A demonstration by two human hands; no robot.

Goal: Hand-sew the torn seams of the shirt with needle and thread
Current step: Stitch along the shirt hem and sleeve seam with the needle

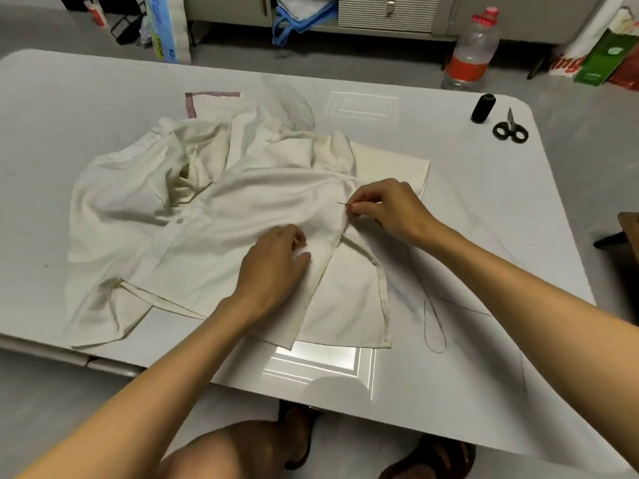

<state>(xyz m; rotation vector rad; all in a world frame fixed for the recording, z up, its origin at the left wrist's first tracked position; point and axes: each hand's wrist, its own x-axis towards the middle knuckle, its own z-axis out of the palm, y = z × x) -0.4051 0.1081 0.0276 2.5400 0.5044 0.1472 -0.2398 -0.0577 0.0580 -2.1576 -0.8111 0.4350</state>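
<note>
Stitching a seam on the limp cream shirt (214, 216), spread rumpled on the white table (69, 108)
Right hand (387, 209) pinches needle (344, 204) at the fold; left hand (273, 264) flat, fingers loose, pinning cloth. Fabric is soft and shifts easily, so hold close beside the seam; thread (434, 326) trails slack

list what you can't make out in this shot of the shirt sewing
Head view only:
- Torn seam: hidden under the right hand.
- Needle: only a thin tip shows; eye too small.
- Left hand fingertips: buried in shirt folds.
- Thread: faint, its path to the needle unclear.
</note>
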